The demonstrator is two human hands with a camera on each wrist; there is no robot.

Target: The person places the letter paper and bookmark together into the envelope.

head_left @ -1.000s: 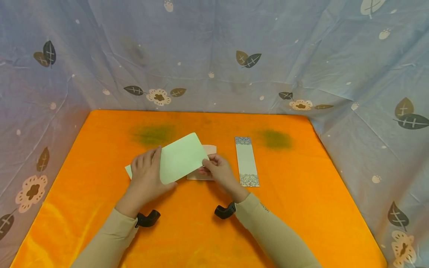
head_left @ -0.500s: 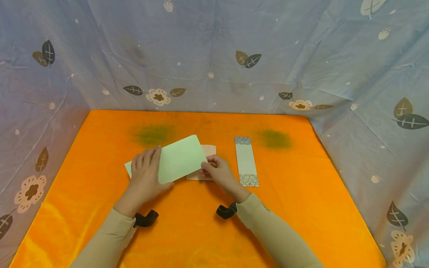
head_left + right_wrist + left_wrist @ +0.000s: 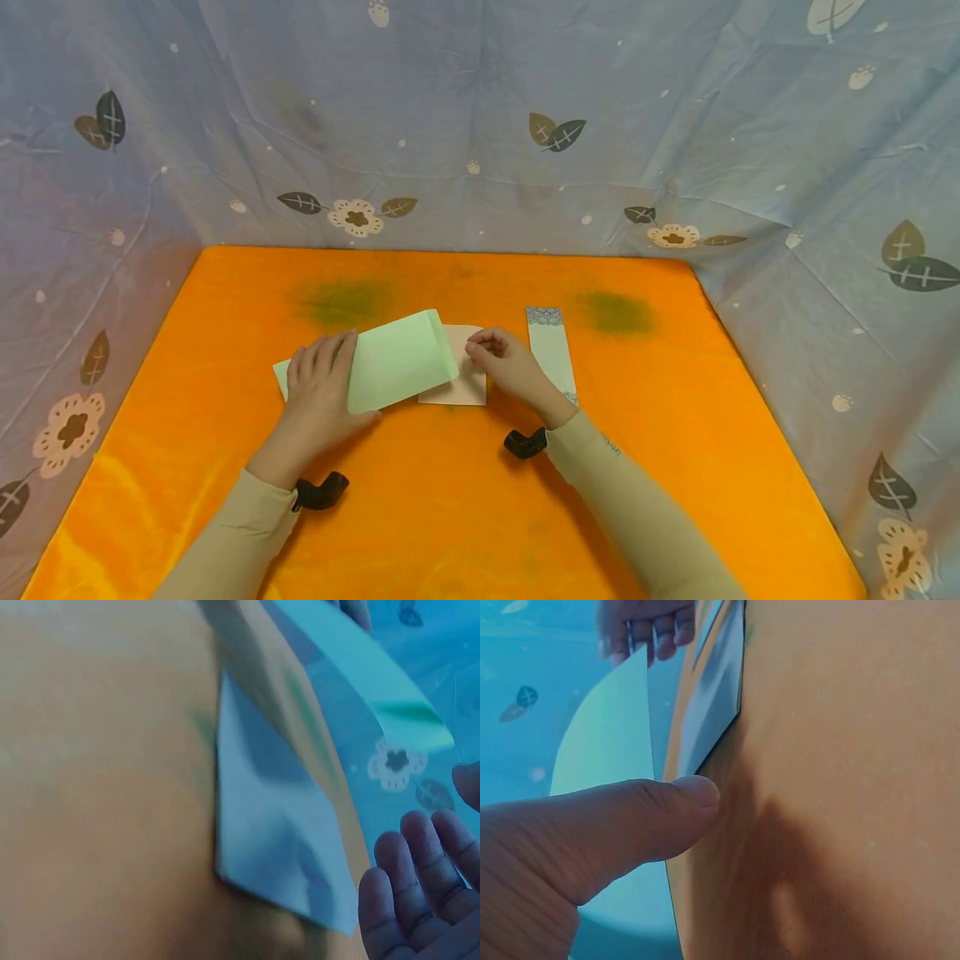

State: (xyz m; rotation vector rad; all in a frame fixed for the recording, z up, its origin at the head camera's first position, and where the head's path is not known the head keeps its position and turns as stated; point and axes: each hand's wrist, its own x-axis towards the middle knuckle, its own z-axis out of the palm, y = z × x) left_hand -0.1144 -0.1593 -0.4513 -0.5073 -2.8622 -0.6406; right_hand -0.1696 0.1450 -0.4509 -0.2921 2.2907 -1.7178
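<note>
My left hand (image 3: 318, 396) grips a pale green paper envelope (image 3: 397, 360), fingers over its upper face and thumb by the near edge. A narrow creased flap (image 3: 442, 346) shows at its right end. The envelope slants, raised above the table, and partly covers a pale pink rectangular paper (image 3: 471, 385) lying flat beneath. In the left wrist view my thumb (image 3: 630, 825) crosses the envelope's side. Just right of the envelope, over the pink paper, my right hand (image 3: 513, 367) hovers with loosely curled fingers. Its fingers (image 3: 397, 862) hold nothing in the right wrist view.
A long white paper strip (image 3: 551, 354) with lace-patterned ends lies right of the pink paper, partly behind my right hand. The table wears an orange cloth (image 3: 420, 517). Blue-grey patterned curtains (image 3: 480, 125) enclose its back and sides.
My right hand has let go of the envelope's right end and moved right and slightly up. The envelope's end has dropped a little, and its flap crease now shows.
</note>
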